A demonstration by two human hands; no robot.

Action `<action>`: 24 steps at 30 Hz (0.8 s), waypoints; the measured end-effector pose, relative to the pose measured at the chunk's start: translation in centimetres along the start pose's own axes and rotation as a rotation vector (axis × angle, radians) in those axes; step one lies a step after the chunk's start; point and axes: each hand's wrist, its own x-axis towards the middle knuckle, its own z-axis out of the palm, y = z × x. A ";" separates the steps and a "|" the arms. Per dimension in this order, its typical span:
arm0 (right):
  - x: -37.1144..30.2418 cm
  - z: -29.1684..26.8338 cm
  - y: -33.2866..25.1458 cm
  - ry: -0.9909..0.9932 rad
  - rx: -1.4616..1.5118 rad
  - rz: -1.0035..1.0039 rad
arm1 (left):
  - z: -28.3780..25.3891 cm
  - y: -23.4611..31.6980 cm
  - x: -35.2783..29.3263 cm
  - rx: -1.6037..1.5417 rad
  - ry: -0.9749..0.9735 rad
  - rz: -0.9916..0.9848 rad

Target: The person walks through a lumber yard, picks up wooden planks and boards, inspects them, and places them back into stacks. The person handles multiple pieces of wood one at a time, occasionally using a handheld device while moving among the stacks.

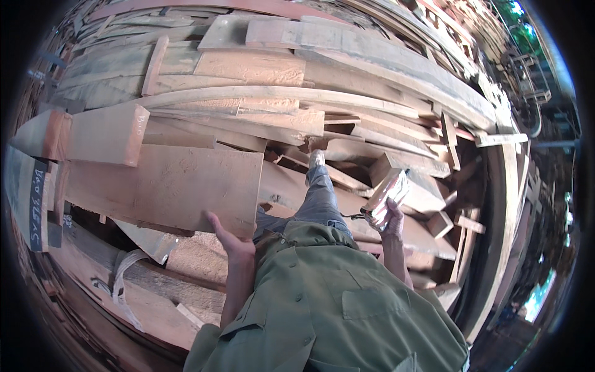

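Note:
My left hand (234,242) is at the near right corner of a wide, reddish-brown wooden board (164,183). Its thumb lies on the board's top face, while the other fingers go out of sight under the edge. In my right hand (392,220), held out to the right, is a shiny silver, elongated object (387,197) whose exact kind I cannot make out. A short black cord (355,216) hangs from its lower end. Another wooden piece (102,137) overlaps the far left part of the wide board.
Stacked planks (372,53) rise ahead across the view. My shoe (317,159) is among uneven, loose wood pieces. A long upright beam (502,223) runs along the right side. At lower left lies a pale strap (121,288). A dark painted board (37,201) stands at far left.

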 end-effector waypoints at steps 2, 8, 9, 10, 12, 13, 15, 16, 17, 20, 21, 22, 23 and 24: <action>6.7 0.6 0.5 -0.071 -0.027 0.041 | 1.4 -0.8 1.4 -0.002 0.083 0.042; 23.8 1.2 -2.8 -0.242 -0.135 0.414 | 7.6 -2.7 3.6 0.025 0.332 0.329; 24.2 0.9 -3.4 -0.188 -0.139 0.377 | 8.4 -2.9 4.0 0.037 0.486 0.311; 25.8 1.2 -3.7 -0.164 -0.139 0.316 | 9.1 -3.0 4.6 0.061 0.411 0.309; 27.7 0.6 -5.6 -0.146 -0.114 0.293 | 9.6 -3.0 5.0 0.086 0.483 0.288; 28.8 -0.1 -6.9 -0.075 -0.145 0.288 | 9.7 -3.1 5.5 0.102 0.540 0.251; 31.7 -1.2 -9.4 -0.026 -0.133 0.260 | 10.2 -3.6 6.4 0.128 0.498 0.301; 33.1 -1.7 -10.5 0.005 -0.104 0.248 | 10.5 -3.8 6.9 0.134 0.491 0.314; 34.4 -2.2 -12.1 -0.016 -0.079 0.219 | 10.9 -4.0 7.3 0.128 0.486 0.324; 37.3 -2.7 -15.4 -0.018 -0.069 0.187 | 12.0 -4.3 8.5 0.105 0.459 0.348; 38.3 -2.4 -16.2 -0.034 -0.050 0.177 | 12.4 -4.4 9.0 0.099 0.471 0.349; 38.8 -2.1 -16.9 -0.046 -0.036 0.173 | 12.7 -4.5 9.3 0.117 0.500 0.350; 39.2 -1.7 -17.6 -0.130 -0.027 0.207 | 12.9 -4.7 9.6 0.084 0.464 0.357; 39.9 -1.0 -17.6 -0.018 -0.062 0.133 | 13.2 -4.9 10.0 0.077 0.435 0.366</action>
